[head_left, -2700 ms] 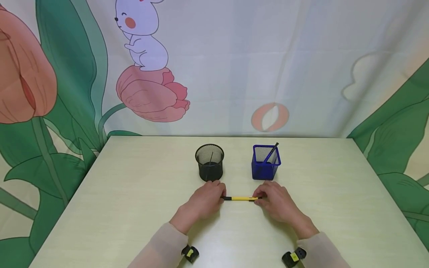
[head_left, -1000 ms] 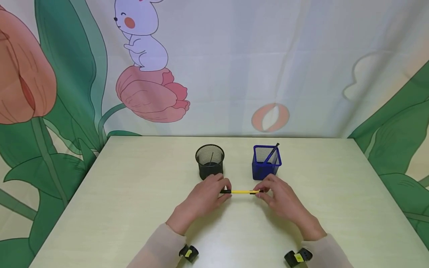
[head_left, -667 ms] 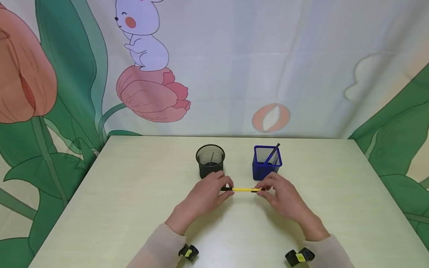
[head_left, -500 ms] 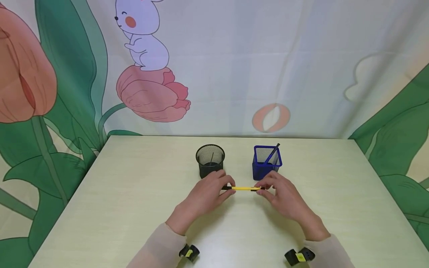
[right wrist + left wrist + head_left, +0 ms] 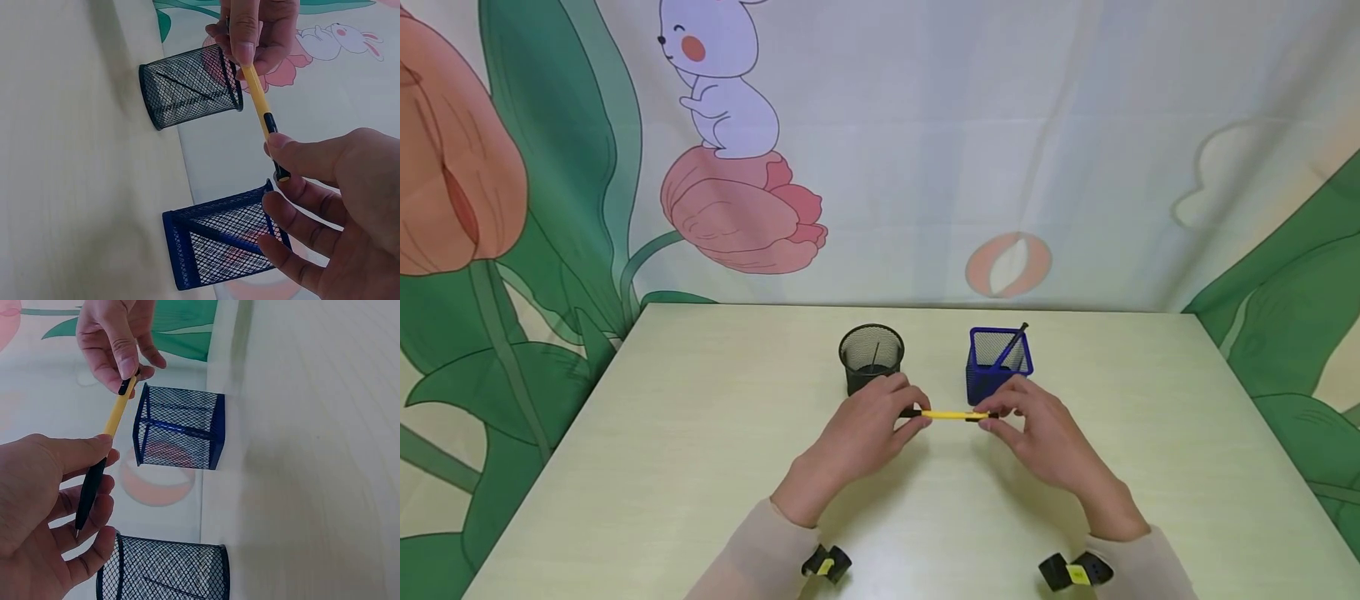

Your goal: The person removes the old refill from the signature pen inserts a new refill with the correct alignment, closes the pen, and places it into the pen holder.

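Note:
A yellow ballpoint pen [image 5: 953, 415] with a black grip is held level between both hands, raised off the table. My left hand [image 5: 867, 429] pinches it at the black grip; in the left wrist view the metal tip points toward the curled fingers. At the other end, my right hand [image 5: 1047, 433] pinches the pen by its black clip and end cap. Just behind the left hand stands a round black mesh pen holder [image 5: 871, 358], its lower front partly covered. Behind the right hand is a square blue mesh pen holder [image 5: 988, 379] with a dark blue pen [image 5: 1009, 350] leaning inside.
The pale wooden table [image 5: 685, 417] runs back to a printed curtain [image 5: 880, 167] with flowers and a rabbit. A thin dark line shows within the round holder. Black wrist cameras [image 5: 827, 565] with yellow marks sit below the sleeves.
Both hands have lifted the pen from near the table and moved it slightly away from me, closer to the two holders. Each hand keeps its end of the pen.

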Available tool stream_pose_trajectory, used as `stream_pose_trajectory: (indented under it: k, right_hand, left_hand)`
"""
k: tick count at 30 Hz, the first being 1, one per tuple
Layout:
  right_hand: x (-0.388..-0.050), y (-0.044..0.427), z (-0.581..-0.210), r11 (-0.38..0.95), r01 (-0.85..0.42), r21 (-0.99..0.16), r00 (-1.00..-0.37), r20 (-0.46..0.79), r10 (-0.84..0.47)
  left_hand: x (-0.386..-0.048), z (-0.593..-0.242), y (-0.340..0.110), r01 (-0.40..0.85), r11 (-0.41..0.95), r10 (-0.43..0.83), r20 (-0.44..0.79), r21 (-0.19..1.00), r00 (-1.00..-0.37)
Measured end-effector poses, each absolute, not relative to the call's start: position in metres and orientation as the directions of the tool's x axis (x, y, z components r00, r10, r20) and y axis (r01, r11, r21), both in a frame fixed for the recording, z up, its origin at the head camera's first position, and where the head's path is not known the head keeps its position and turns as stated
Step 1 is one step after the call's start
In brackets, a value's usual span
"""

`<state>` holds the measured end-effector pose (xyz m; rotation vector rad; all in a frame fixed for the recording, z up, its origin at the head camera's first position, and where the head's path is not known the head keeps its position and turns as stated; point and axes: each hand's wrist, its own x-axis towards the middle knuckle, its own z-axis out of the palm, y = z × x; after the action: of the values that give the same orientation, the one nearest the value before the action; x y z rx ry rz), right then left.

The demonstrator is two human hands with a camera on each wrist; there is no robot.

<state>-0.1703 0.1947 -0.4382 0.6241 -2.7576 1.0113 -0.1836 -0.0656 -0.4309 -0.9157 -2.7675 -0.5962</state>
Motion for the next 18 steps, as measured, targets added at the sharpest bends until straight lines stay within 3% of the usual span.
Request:
stream_pose_trajectory:
  k: [18]
  right_hand:
    - [-0.182, 0.197, -0.428, 0.651, -0.464, -0.6, -0.886, 0.318, -0.339]
  left_hand:
    - [-0.192, -0.419, -0.065, 0.58, 0.714, 0.487, 0.316, 0.393, -0.814]
